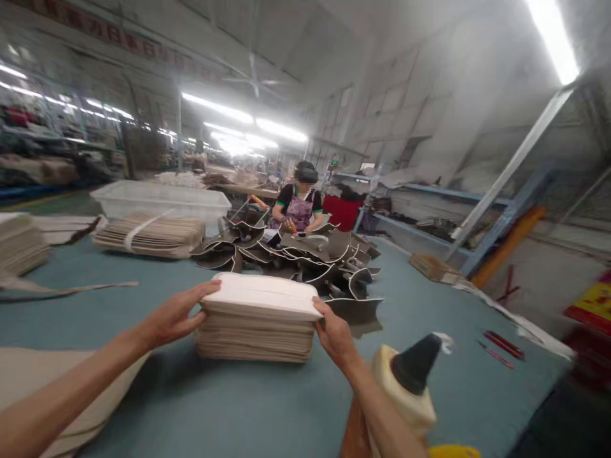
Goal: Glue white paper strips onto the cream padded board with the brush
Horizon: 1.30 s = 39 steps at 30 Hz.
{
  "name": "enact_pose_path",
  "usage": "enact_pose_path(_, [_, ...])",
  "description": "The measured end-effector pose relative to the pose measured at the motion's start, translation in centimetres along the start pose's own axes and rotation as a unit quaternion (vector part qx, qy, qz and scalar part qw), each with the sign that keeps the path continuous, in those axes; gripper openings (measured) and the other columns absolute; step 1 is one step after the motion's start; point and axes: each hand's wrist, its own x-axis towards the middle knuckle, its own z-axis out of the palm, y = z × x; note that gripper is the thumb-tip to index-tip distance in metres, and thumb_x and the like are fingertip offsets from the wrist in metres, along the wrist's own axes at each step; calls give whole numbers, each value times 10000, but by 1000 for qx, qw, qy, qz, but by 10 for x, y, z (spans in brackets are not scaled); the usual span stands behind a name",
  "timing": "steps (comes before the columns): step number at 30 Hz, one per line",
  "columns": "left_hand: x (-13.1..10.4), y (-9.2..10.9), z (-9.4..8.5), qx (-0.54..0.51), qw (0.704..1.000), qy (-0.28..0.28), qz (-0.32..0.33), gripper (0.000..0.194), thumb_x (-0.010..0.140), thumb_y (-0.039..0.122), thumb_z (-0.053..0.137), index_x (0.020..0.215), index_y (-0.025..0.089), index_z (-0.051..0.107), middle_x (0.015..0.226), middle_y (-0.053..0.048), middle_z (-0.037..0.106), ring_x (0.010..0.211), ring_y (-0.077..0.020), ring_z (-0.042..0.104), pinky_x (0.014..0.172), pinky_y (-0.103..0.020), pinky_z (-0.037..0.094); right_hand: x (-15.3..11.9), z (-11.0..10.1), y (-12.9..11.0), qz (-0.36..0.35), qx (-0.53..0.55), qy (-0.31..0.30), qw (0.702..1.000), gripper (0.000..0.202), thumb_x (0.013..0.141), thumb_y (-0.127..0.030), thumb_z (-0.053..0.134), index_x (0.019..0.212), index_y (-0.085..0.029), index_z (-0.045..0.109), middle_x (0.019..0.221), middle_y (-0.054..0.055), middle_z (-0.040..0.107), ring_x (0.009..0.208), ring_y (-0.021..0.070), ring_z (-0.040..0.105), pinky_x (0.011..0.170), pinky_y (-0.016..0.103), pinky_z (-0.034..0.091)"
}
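Observation:
In front of me a thick stack of beige fabric panels [255,334] stands on the blue-green table. A white panel with rounded corners [267,294] lies on top of it. My left hand [179,312] holds the white panel's left edge, thumb lower and fingers on top. At the right edge, my right hand [334,331] pinches the panel's corner between thumb and fingers. Just right of my right forearm stands a cream glue bottle [405,388] with a black cone nozzle.
Dark curved pieces with pale edges [305,254] are heaped behind the stack. Left are a strapped beige bundle [150,234], a white plastic bin [162,197] and a loose beige sheet [71,388]. A red cutter [504,344] lies right. A co-worker [300,203] sits across the table.

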Motion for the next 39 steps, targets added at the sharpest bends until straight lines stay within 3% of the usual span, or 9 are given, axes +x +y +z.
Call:
enact_pose_path(10, [-5,1,2,-16,999,-26,-33,616,904,306,520,1511,201,520,1598,-109,536,1454,-292,542,1248,-443,405,-7,-20,-14,-17,-15,-81,996,730,779,6,409,1481,-170,507,1555,106,570,1446,176,532,1198,380,471])
enact_pose_path(14, [-6,9,-1,-21,998,-34,-45,581,907,301,504,1476,196,558,1595,-101,540,1459,-268,538,1248,-403,401,1,-32,-24,19,-55,-79,995,622,812,-9,416,1373,-180,626,1497,116,624,1351,221,624,1142,410,519])
enact_pose_path(18, [-4,17,-1,-22,998,-27,-57,580,884,275,491,1449,176,575,1585,-107,552,1459,-267,538,1252,-405,397,57,-43,-56,76,-96,-26,992,422,1049,-215,388,1386,-116,623,1527,201,570,1388,304,571,1157,505,473])
enact_pose_path(21, [-3,21,0,-24,997,-22,-67,586,871,260,491,1445,173,574,1581,-111,556,1454,-268,544,1253,-406,399,127,-45,-95,87,-106,-22,990,549,1104,-428,383,1490,-75,546,1603,230,471,1495,325,434,1215,510,380])
enact_pose_path(24, [-4,24,1,-29,997,-22,-72,581,860,244,503,1433,187,580,1586,-103,553,1451,-260,546,1250,-395,404,179,-28,-125,84,-109,-46,989,622,1110,-527,347,1592,-144,444,1693,180,343,1560,328,311,1251,527,271])
enact_pose_path(26, [-5,26,2,-35,996,-22,-76,574,853,233,505,1420,190,585,1593,-103,544,1453,-258,544,1250,-394,406,185,-2,-133,136,-123,-115,976,644,1105,-580,332,1636,-219,379,1737,128,260,1587,340,231,1260,551,203])
enact_pose_path(28, [-5,27,4,-42,996,-20,-80,578,845,222,505,1417,189,586,1602,-101,535,1457,-257,539,1261,-398,392,172,30,-132,197,-125,-220,947,656,1095,-606,338,1628,-229,401,1703,138,341,1561,365,281,1232,573,227])
enact_pose_path(32, [-3,34,7,-66,994,-18,-87,591,810,212,516,1392,173,610,1579,-106,560,1450,-261,546,1268,-404,383,133,77,-119,222,-129,-296,920,656,1079,-618,367,1594,-227,473,1608,153,494,1467,365,438,1201,557,270])
enact_pose_path(39, [-24,39,-20,-69,983,27,-167,519,1015,411,479,1492,216,547,1629,-108,499,1482,-252,504,1252,-446,403,127,87,-106,224,-152,-318,908,690,1080,-621,284,1636,-230,402,1654,135,432,1493,356,402,1218,536,249])
